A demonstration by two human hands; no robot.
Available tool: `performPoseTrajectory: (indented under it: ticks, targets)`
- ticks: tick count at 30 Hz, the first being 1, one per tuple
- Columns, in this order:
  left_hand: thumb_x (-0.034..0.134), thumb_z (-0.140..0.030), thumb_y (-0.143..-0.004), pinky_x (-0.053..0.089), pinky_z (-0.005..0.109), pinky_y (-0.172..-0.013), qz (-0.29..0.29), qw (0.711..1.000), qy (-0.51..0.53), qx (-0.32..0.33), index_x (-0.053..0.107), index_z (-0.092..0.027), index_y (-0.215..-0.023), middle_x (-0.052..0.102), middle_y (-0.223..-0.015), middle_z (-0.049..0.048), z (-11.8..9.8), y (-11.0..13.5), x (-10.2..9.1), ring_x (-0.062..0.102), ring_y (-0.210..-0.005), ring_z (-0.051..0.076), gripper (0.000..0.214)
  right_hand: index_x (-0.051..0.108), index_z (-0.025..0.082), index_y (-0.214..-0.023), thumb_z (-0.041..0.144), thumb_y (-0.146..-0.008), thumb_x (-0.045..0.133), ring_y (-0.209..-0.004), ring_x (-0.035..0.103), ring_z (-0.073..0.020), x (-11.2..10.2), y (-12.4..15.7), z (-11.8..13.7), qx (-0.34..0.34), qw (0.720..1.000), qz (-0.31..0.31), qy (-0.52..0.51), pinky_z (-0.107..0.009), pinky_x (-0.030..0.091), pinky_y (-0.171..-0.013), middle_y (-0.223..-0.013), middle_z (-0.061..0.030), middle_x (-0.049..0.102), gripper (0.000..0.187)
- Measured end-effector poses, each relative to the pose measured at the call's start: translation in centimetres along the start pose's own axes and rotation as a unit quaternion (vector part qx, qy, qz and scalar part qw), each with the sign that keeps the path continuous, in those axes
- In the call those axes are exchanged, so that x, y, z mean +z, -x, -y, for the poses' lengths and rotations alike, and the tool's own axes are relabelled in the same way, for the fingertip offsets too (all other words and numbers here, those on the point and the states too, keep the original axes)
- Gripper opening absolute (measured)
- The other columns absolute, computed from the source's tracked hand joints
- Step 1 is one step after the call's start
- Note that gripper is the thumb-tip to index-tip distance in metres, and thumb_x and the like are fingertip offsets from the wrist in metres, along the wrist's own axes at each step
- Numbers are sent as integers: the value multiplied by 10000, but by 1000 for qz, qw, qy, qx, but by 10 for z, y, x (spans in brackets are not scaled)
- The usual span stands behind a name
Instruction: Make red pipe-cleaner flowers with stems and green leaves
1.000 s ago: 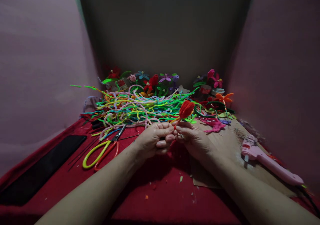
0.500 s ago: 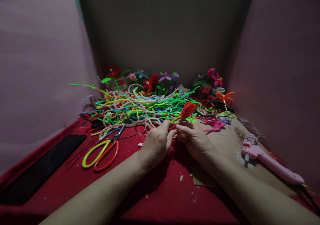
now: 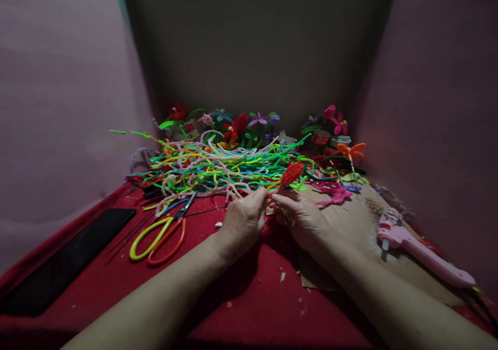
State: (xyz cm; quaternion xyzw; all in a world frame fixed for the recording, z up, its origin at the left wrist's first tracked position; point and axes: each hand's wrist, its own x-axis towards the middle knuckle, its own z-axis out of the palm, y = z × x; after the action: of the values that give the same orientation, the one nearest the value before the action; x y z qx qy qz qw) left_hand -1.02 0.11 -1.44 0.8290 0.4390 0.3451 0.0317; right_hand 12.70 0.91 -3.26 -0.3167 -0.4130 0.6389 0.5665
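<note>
A fuzzy red pipe-cleaner petal (image 3: 291, 175) leans up and to the right above my fingertips. Its lower end runs down between both hands. My left hand (image 3: 246, 216) pinches this end from the left, with the fingers curled. My right hand (image 3: 300, 218) is closed on it from the other side, thumb on top and fingertips partly hidden underneath. The two hands nearly touch. Right behind them spreads a heap of coloured pipe cleaners (image 3: 218, 166). Scissors (image 3: 166, 236) with one yellow and one red handle lie left of my left hand.
A pink glue gun (image 3: 420, 251) rests on a brown board (image 3: 350, 225) at the right. On the red cloth (image 3: 233, 319) at the left lies a flat black object (image 3: 66, 259). Finished pipe-cleaner flowers (image 3: 237, 127) stand along the back, with an orange one (image 3: 350, 150) nearer the board.
The red petal has tipped slightly lower and turned a little between my fingers. Both hands keep their pinch in nearly the same place.
</note>
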Motion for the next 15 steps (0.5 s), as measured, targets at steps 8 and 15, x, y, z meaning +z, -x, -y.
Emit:
performPoseTrajectory:
  ticks: [8, 15]
  targets:
    - [448, -249, -830, 313, 217, -549, 12, 973, 191, -125, 507, -173, -688, 456, -569, -36, -7, -9, -10, 401, -536, 95, 172, 667, 171, -740, 256, -660, 702, -557, 445, -88, 1, 3, 6, 4, 1000, 15, -4, -224, 305, -487, -665, 12, 580, 122]
    - [532, -282, -776, 220, 169, -378, 77, 859, 444, -243, 448, -160, -616, 396, -461, -86, -10, -14, -12, 277, -357, 26, 217, 651, 161, -705, 264, -628, 719, -509, 428, -76, 0, 2, 5, 15, 999, 8, -30, -210, 290, -444, -597, 23, 547, 145]
